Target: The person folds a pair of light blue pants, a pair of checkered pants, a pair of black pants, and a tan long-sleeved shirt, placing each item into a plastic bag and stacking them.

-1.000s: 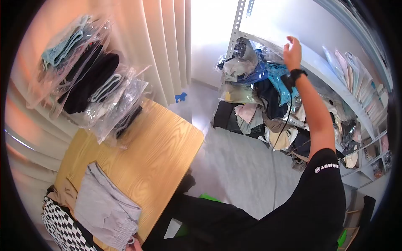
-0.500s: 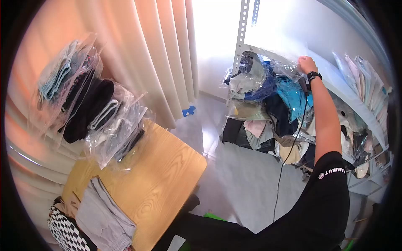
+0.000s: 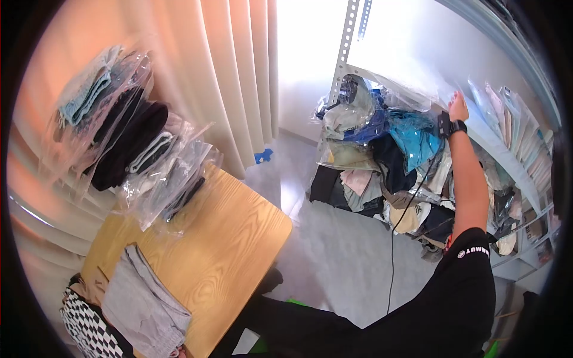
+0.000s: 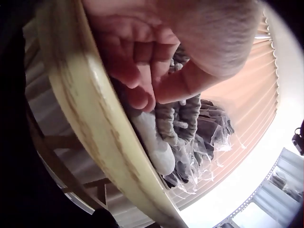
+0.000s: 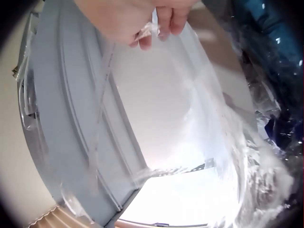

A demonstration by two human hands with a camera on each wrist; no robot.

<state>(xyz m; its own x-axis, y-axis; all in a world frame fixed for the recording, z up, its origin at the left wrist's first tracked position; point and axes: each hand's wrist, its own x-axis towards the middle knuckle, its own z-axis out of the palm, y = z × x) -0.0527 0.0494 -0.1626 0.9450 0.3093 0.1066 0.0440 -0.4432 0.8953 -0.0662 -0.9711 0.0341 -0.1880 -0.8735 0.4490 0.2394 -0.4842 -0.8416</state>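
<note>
Light grey folded trousers lie on the wooden table; their gathered waistband and drawstring show in the left wrist view. My left hand rests loosely curled beside that waistband at the table's edge, and nothing is clearly gripped in it. At the shelf, my right hand is raised. The right wrist view has its fingers pinching thin clear plastic, with a transparent sheet spreading below. How far that plastic extends is hard to tell.
Bagged folded clothes are piled at the table's far end. A black-and-white checkered garment lies beside the trousers. The metal shelf holds many bagged garments, including a bright blue one. A black cable hangs from my right wrist.
My right hand has moved right and lower along the shelf in the head view, which has itself shifted. The grey trousers remain on the table, with my left hand near their waistband.
</note>
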